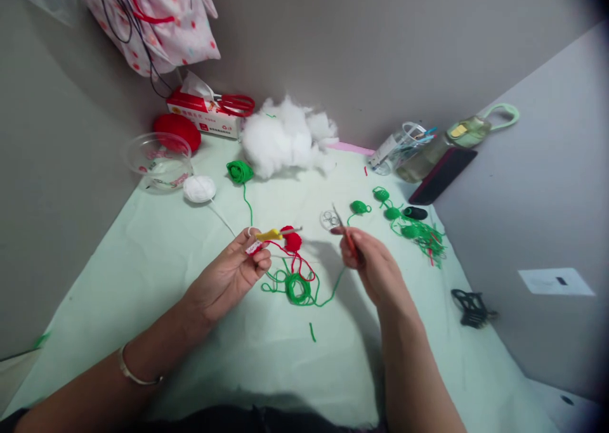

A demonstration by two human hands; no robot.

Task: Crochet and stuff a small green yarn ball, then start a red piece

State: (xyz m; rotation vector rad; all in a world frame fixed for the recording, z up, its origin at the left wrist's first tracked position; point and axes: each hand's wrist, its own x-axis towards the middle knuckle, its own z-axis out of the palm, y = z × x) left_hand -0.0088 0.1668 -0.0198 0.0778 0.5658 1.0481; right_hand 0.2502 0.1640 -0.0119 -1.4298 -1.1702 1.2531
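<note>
My left hand [233, 271] pinches a small red and white crocheted piece [254, 248] together with a yellow-handled crochet hook [269, 234], whose metal tip points right. In my right hand [373, 262] is a pair of small orange-handled scissors [350, 241], blades pointing up and left, apart from the crocheted piece. Just beyond my left fingertips lies a red yarn ball [292, 239], with red strands trailing down. Between my hands, a loose green yarn coil [298, 288] rests on the pale cloth. White yarn runs from a white ball [199, 189] toward my left hand.
White stuffing [288, 138] lies at the back beside a tissue box [204, 113] with red scissors [236, 104] on it. A plastic tub [159, 161] stands back left. At right are green crocheted balls [392, 213], a bottle [440, 146] and a black clip [472, 307].
</note>
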